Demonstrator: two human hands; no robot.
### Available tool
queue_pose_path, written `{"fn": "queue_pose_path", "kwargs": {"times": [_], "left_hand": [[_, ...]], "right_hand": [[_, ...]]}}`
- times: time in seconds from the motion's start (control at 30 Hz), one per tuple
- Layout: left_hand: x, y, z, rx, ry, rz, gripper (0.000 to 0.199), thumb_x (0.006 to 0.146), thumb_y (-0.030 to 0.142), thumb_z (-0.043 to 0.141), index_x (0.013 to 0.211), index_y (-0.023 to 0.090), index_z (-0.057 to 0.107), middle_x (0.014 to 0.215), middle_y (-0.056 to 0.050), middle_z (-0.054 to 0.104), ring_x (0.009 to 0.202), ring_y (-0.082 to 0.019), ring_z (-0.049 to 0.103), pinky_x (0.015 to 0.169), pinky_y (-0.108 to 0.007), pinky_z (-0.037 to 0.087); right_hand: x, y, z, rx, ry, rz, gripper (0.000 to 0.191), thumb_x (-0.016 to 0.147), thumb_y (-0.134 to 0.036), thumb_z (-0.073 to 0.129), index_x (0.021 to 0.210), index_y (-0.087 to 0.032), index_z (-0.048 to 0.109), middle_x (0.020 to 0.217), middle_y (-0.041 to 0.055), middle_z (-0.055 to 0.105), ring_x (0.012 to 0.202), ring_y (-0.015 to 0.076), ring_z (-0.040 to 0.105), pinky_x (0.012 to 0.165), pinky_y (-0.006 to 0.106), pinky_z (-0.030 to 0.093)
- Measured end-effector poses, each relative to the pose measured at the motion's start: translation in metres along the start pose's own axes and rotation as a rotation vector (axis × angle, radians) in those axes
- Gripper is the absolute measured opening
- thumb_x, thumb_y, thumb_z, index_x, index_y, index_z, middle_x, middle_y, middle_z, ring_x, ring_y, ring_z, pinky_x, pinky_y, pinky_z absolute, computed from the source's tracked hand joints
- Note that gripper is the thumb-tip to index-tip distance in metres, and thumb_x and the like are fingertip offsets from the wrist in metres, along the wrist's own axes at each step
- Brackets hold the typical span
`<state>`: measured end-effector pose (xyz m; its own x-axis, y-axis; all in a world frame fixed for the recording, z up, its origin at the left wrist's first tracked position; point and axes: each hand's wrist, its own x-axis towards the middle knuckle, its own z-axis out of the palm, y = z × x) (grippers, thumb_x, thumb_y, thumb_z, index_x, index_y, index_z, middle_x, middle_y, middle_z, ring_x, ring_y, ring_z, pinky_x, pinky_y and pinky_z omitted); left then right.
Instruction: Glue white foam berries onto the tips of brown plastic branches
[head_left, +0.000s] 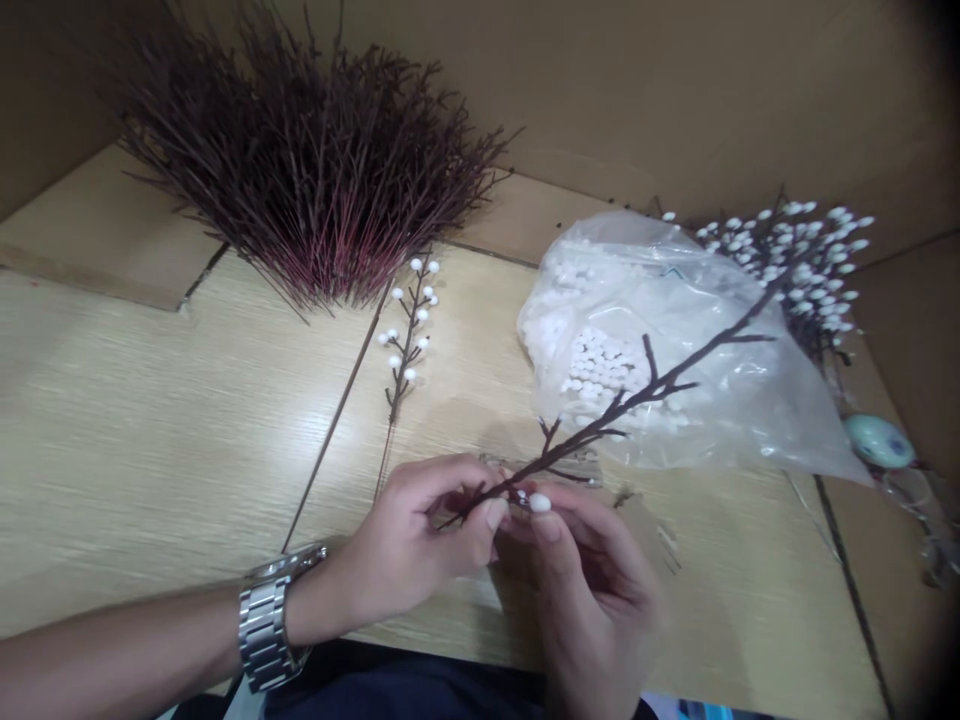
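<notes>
Between the thumb and fingers of my left hand [439, 525] is the lower part of a brown artificial twig [622, 405], which slants up to the right. My right hand [596, 580] pinches a small white berry [539, 503] against a short side shoot of that twig. Whether the berry is seated on the shoot's tip I cannot tell. Beyond my left hand lies another twig [405, 350] with several white berries on it. A clear plastic bag [720, 400] full of loose white berries lies behind the held twig.
A large heap of bare brown twigs [322, 170] with reddish stems rests at the back left. At the back right is a bunch of white-berried twigs [817, 260]. A pale green egg-shaped object [879, 441] sits by the right edge. Cardboard walls [675, 100] stand behind.
</notes>
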<state>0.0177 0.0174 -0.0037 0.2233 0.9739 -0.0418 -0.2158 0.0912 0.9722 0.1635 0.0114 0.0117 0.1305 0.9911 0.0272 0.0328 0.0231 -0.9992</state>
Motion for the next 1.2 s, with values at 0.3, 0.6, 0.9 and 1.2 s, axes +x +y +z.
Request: {"fn": "queue_pose_path", "kwargs": {"times": [0.3,0.6,0.9,1.2], "left_hand": [[0.000,0.003,-0.001,0.024,-0.001,-0.015,0.019,0.099,0.023,0.059,0.082,0.017,0.067,0.075,0.001,0.062,0.068,-0.011,0.059,0.063,-0.020,0.049],[-0.003,0.002,-0.002,0.043,-0.018,-0.034,0.019,0.099,0.027,0.058,0.085,0.017,0.066,0.078,0.000,0.062,0.069,-0.012,0.060,0.063,-0.021,0.050],[-0.004,0.001,-0.003,0.043,-0.039,-0.043,0.018,0.100,0.027,0.057,0.088,0.018,0.066,0.080,0.000,0.061,0.071,-0.012,0.060,0.066,-0.022,0.051],[-0.003,0.000,-0.003,0.077,-0.037,0.007,0.011,0.097,0.020,0.060,0.094,0.019,0.070,0.093,-0.002,0.070,0.072,-0.010,0.062,0.066,-0.019,0.051]], "right_hand": [[0.000,0.004,-0.007,-0.129,-0.007,-0.009,0.009,0.086,-0.025,0.075,0.094,-0.027,0.079,0.087,-0.0003,0.082,0.070,0.0166,0.078,0.058,0.020,0.065],[-0.005,0.005,-0.006,-0.104,0.062,0.015,0.010,0.082,-0.025,0.080,0.092,-0.027,0.081,0.080,-0.0009,0.081,0.062,0.0150,0.077,0.056,0.018,0.063],[-0.006,0.009,-0.009,-0.183,0.104,-0.007,0.009,0.081,-0.027,0.081,0.090,-0.025,0.081,0.080,0.0000,0.080,0.067,0.0163,0.076,0.062,0.021,0.063],[-0.010,0.014,-0.011,-0.209,0.108,-0.002,0.011,0.080,-0.028,0.081,0.090,-0.024,0.082,0.078,0.0019,0.080,0.066,0.0178,0.077,0.059,0.023,0.063]]}}
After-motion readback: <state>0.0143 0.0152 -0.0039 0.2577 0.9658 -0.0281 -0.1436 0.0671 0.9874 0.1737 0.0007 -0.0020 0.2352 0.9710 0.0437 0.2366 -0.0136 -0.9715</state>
